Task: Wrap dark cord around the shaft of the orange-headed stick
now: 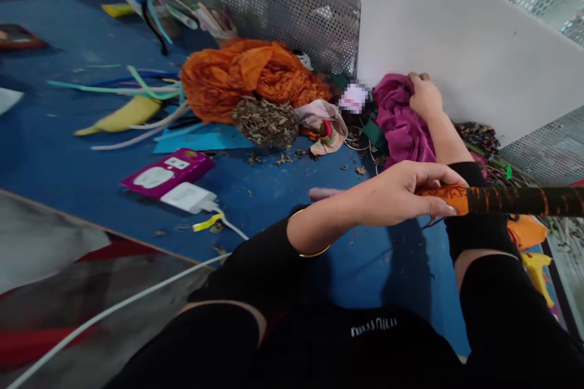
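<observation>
My left hand (396,191) is closed around the end of a long cloth-wrapped rod (506,199), orange at the tip and dark with orange bands beyond. The rod lies level, crossing over my right forearm and running out of view at the right. Farther back, my right hand (426,95) has its fingers curled over the bunched magenta cloth (401,118), close to a white board (433,30). Part of that grip is hidden behind the hand. Left of the magenta cloth are a pale cloth strip (326,124) and a clump of dry plant bits (267,121).
A heap of orange cloth (255,76) lies against the perforated metal panel (292,6). On the blue table (264,188) are a purple packet (168,173), a white charger (189,196) with its cable, a banana (123,115) and pipe cleaners (114,90). A yellow glue gun (538,273) sits at right.
</observation>
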Motion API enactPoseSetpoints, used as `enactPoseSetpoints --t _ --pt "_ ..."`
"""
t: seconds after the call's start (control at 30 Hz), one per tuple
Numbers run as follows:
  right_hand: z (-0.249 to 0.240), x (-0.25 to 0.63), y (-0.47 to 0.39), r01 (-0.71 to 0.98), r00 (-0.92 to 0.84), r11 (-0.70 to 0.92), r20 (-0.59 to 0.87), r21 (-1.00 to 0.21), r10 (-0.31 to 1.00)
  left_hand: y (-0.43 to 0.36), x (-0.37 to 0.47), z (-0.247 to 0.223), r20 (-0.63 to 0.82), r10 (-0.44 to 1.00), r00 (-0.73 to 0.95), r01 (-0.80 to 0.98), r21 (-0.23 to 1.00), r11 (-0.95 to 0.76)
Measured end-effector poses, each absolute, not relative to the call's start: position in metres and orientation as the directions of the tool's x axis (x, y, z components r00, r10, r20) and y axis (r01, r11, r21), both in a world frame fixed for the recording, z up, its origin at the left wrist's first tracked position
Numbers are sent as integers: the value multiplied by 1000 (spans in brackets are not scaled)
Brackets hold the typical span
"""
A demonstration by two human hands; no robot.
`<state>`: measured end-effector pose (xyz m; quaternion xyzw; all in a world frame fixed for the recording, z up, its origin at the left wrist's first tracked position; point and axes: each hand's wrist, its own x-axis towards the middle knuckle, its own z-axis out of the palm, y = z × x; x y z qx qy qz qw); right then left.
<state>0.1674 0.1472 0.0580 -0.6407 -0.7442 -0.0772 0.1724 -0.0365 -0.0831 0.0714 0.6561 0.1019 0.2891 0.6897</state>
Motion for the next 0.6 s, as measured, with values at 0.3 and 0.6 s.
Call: enactPoseSetpoints --t 0.3,0.6 --pt "20 181 120 942 -136 245 405 -230 904 -83 -33 69 274 508 816 -281 957 -65" --pt "10 252 -43 783 37 274 481 -559 876 -72 -27 65 217 639 738 -175 976 -129"
